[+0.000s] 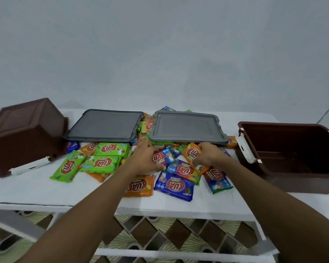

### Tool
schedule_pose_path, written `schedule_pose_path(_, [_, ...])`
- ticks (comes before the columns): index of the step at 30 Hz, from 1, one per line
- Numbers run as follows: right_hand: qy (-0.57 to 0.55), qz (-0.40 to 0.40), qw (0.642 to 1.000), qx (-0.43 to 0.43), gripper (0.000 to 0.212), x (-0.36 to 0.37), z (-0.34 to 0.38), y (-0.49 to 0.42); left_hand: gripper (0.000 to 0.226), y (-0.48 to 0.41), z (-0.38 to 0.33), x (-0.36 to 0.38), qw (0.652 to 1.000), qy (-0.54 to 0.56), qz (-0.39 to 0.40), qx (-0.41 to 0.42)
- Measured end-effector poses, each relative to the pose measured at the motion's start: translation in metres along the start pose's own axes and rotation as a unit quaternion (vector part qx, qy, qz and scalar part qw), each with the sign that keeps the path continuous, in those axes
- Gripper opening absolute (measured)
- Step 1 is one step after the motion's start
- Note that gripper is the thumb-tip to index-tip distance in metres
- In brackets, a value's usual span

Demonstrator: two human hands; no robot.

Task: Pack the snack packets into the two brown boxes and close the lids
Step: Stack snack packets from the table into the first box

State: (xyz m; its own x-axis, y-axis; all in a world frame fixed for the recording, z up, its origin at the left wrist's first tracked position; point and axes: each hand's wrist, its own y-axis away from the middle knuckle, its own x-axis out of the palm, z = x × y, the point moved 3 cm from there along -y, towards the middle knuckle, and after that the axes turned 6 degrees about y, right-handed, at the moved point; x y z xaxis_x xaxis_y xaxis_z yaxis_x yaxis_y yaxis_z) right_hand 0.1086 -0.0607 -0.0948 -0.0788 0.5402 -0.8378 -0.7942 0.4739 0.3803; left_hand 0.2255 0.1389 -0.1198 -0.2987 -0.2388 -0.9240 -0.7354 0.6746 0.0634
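At the far left of the white table (36, 190), one brown box (25, 133) lay tipped over with its underside turned up and towards the camera, a white latch (29, 167) resting on the tabletop below it. Just beside it to the right lay a grey lid (103, 126), flat, with green snack packets (103, 156) spread in front of it. An orange packet (140, 186) and a blue packet (174, 186) lay nearest the table's front edge.

In the middle of the heap, the left hand (146, 158) had its fingers curled round a purple-blue packet (162, 157), gripping it just above the pile. Behind it the second grey lid (188, 128) rested on top of several packets, slightly tilted. The right hand (207, 156) clutched an orange snack packet (194, 154), with the fingers wrapped over its lower edge; the two held packets almost touched.

At the far right, well apart from the heap, the other brown box (292, 158) stood upright with its top open, a white clasp (245, 149) on its near left wall.
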Motion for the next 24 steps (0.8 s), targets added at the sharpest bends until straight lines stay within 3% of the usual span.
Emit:
schedule_pose_path(3, [-0.036, 0.038, 0.999, -0.013, 0.049, -0.002, 0.001, 0.001, 0.073, 0.003, -0.004, 0.0, 0.998, 0.042, 0.02, -0.031])
schedule_pose_path(6, [-0.042, 0.085, 0.995, -0.015, 0.028, -0.015, 0.001, 0.005, 0.067, 0.003, -0.006, -0.009, 0.984, 0.16, 0.05, -0.055])
schedule_pose_path(9, [-0.052, 0.116, 0.992, -0.003, 0.027, -0.033, 0.0, 0.006, 0.035, 0.003, -0.009, -0.025, 0.956, 0.278, 0.085, -0.034])
schedule_pose_path(11, [-0.079, 0.121, 0.989, 0.015, 0.032, -0.043, -0.003, 0.006, 0.033, 0.0, -0.013, -0.034, 0.943, 0.313, 0.108, -0.024])
schedule_pose_path(14, [-0.074, 0.135, 0.988, -0.004, 0.038, -0.062, -0.005, 0.008, 0.033, -0.01, -0.024, -0.044, 0.934, 0.328, 0.136, -0.035])
schedule_pose_path(17, [-0.062, 0.143, 0.985, -0.068, 0.032, -0.095, -0.006, 0.018, 0.048, -0.023, -0.048, -0.057, 0.925, 0.35, 0.139, -0.042])
schedule_pose_path(21, [-0.097, 0.092, 0.984, -0.115, 0.023, -0.16, -0.049, 0.029, 0.016, -0.039, -0.113, -0.076, 0.932, 0.331, 0.141, 0.035])
schedule_pose_path(24, [-0.094, 0.067, 0.987, -0.111, 0.022, -0.202, -0.11, 0.028, 0.026, -0.058, -0.171, -0.078, 0.936, 0.325, 0.115, 0.074])
